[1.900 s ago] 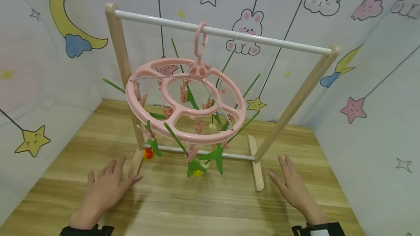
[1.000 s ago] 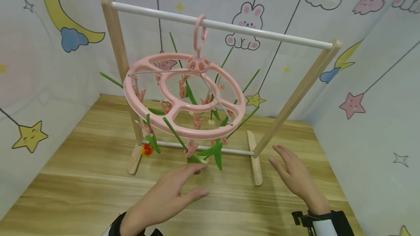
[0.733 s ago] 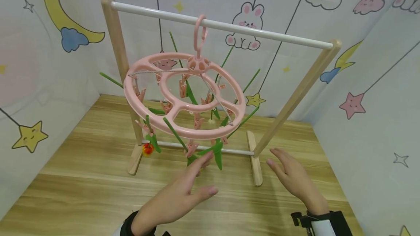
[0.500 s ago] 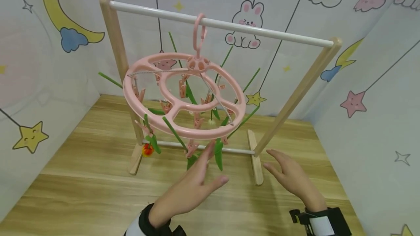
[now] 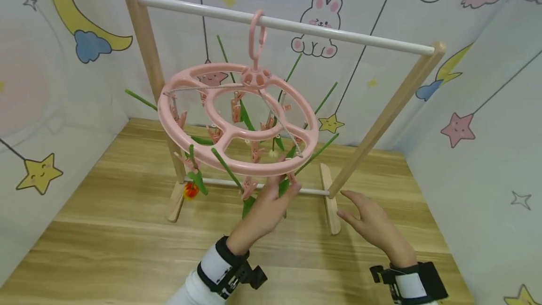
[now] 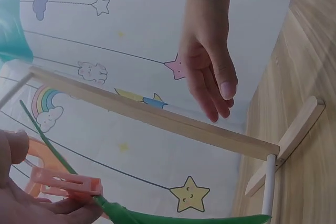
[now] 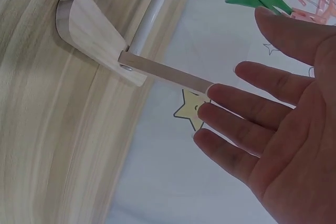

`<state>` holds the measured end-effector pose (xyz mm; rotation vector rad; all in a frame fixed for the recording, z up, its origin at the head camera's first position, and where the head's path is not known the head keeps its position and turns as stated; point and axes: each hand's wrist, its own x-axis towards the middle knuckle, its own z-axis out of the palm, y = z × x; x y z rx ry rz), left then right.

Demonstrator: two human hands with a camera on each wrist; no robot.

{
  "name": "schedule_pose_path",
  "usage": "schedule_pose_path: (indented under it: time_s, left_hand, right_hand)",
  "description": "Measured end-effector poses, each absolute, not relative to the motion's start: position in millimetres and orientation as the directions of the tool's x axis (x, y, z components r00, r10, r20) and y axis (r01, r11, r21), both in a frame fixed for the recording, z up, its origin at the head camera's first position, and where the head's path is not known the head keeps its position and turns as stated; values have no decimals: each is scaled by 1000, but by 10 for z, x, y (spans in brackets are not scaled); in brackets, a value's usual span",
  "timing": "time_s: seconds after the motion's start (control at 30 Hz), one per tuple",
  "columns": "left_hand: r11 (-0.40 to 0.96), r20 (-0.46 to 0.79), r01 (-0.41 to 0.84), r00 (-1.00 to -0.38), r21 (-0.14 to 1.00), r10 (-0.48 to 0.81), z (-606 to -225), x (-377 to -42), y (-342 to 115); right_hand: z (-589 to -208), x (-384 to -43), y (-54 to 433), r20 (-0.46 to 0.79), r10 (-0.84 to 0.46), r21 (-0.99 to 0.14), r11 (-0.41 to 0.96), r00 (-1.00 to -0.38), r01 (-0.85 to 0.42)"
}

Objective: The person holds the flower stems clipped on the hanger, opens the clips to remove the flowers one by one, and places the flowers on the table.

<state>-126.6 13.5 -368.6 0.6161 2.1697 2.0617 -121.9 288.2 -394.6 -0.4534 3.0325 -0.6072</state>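
A round pink clip hanger (image 5: pixel 237 169) hangs by its hook from the white rod of a wooden stand (image 5: pixel 385 121). Its pink clothespins hold artificial flowers upside down, green stems pointing up; one bloom is an orange-red flower (image 5: pixel 191 190). My left hand (image 5: pixel 264 211) reaches under the hanger's front right rim, around a clothespin (image 6: pixel 68 182) that grips a green stem (image 6: pixel 50 142). In the left wrist view, the fingers lie against the clothespin and the thumb stands apart from it. My right hand (image 5: pixel 377 225) hovers near the stand's right foot, fingers extended, holding nothing.
The wood-grain tabletop (image 5: pixel 127 258) lies under the stand. Its right foot (image 5: pixel 330 201) is close to my right hand. White cloth walls (image 5: pixel 487 192) with cartoon prints enclose the back and sides.
My left hand has moved from the left side of the table, rightward and up to the hanger's front right rim. My right hand has drifted slightly left. The head view has tilted a little.
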Motion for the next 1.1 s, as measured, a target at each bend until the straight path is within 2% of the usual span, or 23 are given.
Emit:
schedule_pose_path:
  time_s: [0.23,0.53,0.77,0.87,1.1]
  left_hand:
    - [-38,250,250,-923,967,292,-3714,-1366,163]
    - [65,237,255,-949,965,208,-3827,-1359,71]
    - [192,292,328,-937,925,193,-3878,-1373,46]
    - [275,327,367,-928,889,181,-3888,-1370,56]
    - [458,428,445,-892,770,147,-3923,-1361,76]
  right_hand:
    - [-3968,-1236,2846,65,-285,-383,878,-956,-287]
    - [-3852,-1284,2716,132,-295,-409,854,-947,-323]
    - [-3782,-1323,2639,186,-314,-433,824,-931,-364]
    - [-3752,-1337,2587,200,-321,-466,800,-926,-378]
    - [-3695,-1404,2449,243,-339,-681,607,-909,-409]
